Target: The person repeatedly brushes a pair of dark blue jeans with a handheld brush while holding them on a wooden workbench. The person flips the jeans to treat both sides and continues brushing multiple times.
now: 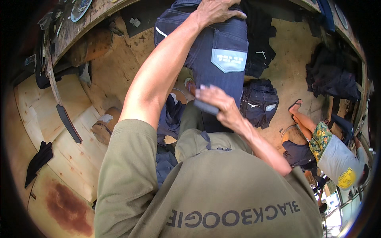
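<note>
A pair of dark blue jeans (204,51) stretches in front of me from the top edge toward my lap. A light blue pocket-shaped patch (229,60) with print on it shows on one leg. At the far end my left hand (216,12) lies on the denim, its thumb stretched out to the right and its fingertips partly out of sight. My right hand (226,109), a little blurred, is closed round a dark flat block (206,107) over the nearer part of the leg. Whether the block touches the cloth I cannot tell.
Folded dark jeans (260,104) and more dark garments (258,47) lie to the right on the floor. A co-worker in a grey shirt (335,160) sits at the far right. Leftward are a dark-tipped stick (68,123), a round wooden stool (107,126) and a wooden table (65,29).
</note>
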{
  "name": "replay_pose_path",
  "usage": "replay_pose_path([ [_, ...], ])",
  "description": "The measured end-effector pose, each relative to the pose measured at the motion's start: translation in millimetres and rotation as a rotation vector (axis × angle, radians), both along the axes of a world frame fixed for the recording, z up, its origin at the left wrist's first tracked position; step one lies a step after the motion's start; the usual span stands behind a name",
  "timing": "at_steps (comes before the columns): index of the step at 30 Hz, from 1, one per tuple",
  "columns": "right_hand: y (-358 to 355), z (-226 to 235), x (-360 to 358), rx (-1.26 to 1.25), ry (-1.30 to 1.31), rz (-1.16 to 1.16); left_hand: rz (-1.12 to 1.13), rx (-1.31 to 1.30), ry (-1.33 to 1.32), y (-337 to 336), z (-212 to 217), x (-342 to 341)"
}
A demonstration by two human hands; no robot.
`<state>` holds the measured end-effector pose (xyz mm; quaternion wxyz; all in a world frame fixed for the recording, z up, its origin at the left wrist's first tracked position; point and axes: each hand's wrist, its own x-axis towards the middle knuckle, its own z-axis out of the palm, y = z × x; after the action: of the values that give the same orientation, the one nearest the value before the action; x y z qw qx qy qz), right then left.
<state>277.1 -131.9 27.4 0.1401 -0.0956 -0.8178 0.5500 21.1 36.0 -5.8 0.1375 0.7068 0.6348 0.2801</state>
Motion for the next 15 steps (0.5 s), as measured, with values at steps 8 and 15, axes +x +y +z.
replay_pose_path([
  [8,19.1,16.0,-58.8,0.088,-0.117,-0.240,-0.053,0.005,-0.016,12.4,-2.1,-25.0],
  [15,55.2,38.8,-99.4,-0.229,-0.180,-0.531,-0.025,0.020,-0.022,15.3,-2.2,-27.4],
])
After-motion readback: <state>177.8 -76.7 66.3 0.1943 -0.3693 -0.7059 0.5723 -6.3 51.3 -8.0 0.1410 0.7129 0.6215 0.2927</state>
